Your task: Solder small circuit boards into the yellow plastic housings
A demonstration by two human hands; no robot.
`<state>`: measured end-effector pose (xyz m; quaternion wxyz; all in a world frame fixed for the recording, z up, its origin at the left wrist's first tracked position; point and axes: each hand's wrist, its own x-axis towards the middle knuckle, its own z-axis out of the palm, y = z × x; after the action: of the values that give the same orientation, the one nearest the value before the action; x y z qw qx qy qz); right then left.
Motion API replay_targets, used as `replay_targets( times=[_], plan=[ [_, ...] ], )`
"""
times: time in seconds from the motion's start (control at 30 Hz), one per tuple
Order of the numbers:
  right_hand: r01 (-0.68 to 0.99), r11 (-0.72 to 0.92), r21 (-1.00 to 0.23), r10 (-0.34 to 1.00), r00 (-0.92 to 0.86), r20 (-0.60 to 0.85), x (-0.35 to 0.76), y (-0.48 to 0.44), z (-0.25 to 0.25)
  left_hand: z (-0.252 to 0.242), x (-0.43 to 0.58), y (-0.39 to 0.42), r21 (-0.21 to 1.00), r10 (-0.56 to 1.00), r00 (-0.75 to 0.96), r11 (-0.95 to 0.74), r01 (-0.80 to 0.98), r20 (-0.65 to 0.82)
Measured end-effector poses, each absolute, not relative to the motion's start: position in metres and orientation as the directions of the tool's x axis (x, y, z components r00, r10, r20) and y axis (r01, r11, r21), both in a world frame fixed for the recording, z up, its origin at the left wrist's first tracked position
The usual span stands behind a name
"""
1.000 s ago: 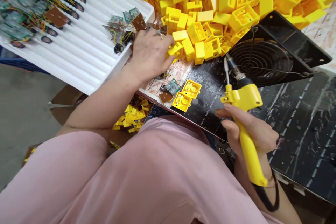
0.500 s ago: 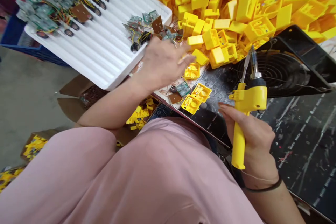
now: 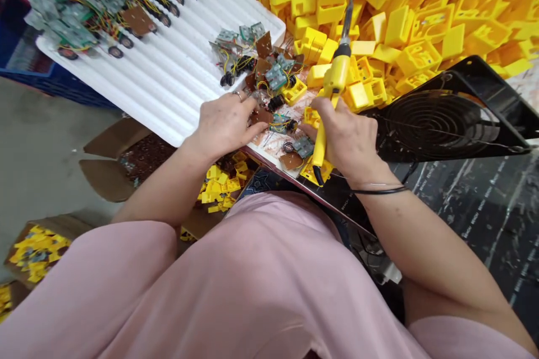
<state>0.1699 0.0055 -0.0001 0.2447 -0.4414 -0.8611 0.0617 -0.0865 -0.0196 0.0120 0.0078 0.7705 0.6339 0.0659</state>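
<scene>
The right hand [image 3: 347, 137] grips a yellow soldering iron [image 3: 336, 79]. The open left hand [image 3: 223, 126] lies just beside small wired boards [image 3: 280, 122].

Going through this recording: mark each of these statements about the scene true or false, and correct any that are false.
1. The right hand holds a yellow soldering iron. True.
2. The left hand holds a pair of pliers. False: no tool shows in it; its fingertips are at small wired circuit boards.
3. A ring is on a finger of the left hand. True.
4. The iron's tip points back toward the person's body. False: it points away, above the yellow plastic housings.
5. A black fan with a round wire grille lies to the right of both hands. True.
</scene>
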Motion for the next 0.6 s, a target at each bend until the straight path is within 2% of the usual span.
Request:
replay_targets(
  times=[0.1,0.27,0.37,0.47,0.6],
  plan=[
    [0.801,0.568,-0.186,0.798,-0.483,0.36,0.174,0.007,0.001,0.009,-0.09,-0.028,0.211,0.971,0.158,-0.195,0.958,0.178],
    [0.8,0.556,-0.225,0.819,-0.48,0.315,0.191,0.006,0.008,0.009,-0.087,-0.035,0.436,0.952,0.175,-0.274,0.857,0.253],
    [0.834,0.493,-0.248,0.848,-0.397,0.352,0.184,0.009,0.004,0.01,-0.079,-0.031,0.464,0.939,0.151,-0.287,0.838,0.309],
    [0.841,0.499,-0.207,0.835,-0.404,0.374,0.171,0.009,0.0,0.01,-0.076,-0.028,0.442,0.919,0.159,-0.319,0.839,0.362],
    [0.85,0.489,-0.197,0.858,-0.428,0.283,0.164,0.005,0.006,0.008,-0.08,-0.027,0.539,0.946,0.164,-0.296,0.788,0.28]
  ],
)
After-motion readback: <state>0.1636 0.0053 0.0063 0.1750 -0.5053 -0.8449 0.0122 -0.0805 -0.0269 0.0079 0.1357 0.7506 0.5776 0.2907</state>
